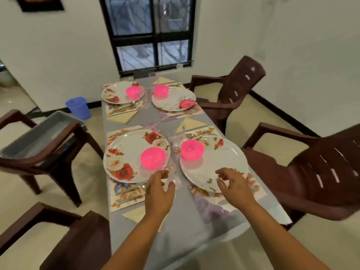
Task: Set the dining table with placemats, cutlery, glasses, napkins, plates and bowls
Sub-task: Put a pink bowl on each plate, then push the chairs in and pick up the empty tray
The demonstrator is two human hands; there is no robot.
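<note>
Two hands out over the near end of the table (185,221). Left hand (160,185) curled, thumb and fingers round what looks like a clear glass (172,172), blurred and hard to make out, standing between the two near plates. Right hand (232,181) just above the near rim of the right plate (224,158), fingers loosely bent; impossible to tell whether touching the rim or holding anything.

Probably the glass step for the near left setting. To do it well: keep the glass upright, set it down flat on bare cloth or mat corner, not on the left plate (126,152) rim. Mind the pink bowl (153,157) just beyond the knuckles, and release only once the base sits firm. Steady the right plate with the other hand if nudged.

Close by: a folded napkin (134,213) by the left forearm, cutlery (128,190) on the floral placemat (120,201), blurred. On the right plate, a second pink bowl (192,150).

Further off: two more settings, each with plate and bowl (133,92), the other bowl (161,90) beside it. Left of the table, a grey tub (39,133) on a chair, a blue container (78,107) on the floor.

No brand, label or writing legible anywhere.
</note>
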